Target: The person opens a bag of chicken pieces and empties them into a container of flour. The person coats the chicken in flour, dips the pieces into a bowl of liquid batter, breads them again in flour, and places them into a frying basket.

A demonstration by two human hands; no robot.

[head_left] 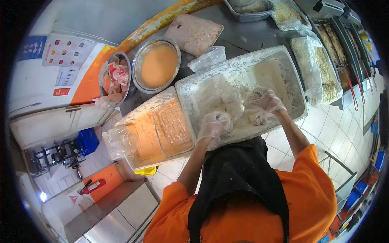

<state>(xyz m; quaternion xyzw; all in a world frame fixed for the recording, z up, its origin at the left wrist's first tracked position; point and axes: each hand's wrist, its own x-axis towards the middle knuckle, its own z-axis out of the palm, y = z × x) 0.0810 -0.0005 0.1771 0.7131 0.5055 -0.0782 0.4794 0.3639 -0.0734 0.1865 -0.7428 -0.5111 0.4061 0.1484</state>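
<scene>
A large grey tub holds white flour and a heap of flour-coated pieces, whose kind is hidden by the coating. My left hand, in a clear plastic glove, is curled at the near side of this heap. What lies inside its fingers is hidden. To the right, my gloved right hand reaches down into the tub with bent fingers around a floured piece. Another coated lump lies just below that hand.
Left of the tub stands a container of orange breading with a wire basket. Behind it are a metal bowl of orange liquid, a bowl with plastic bags and a bagged pale product. Fryers stand at right, beside bagged crumbs.
</scene>
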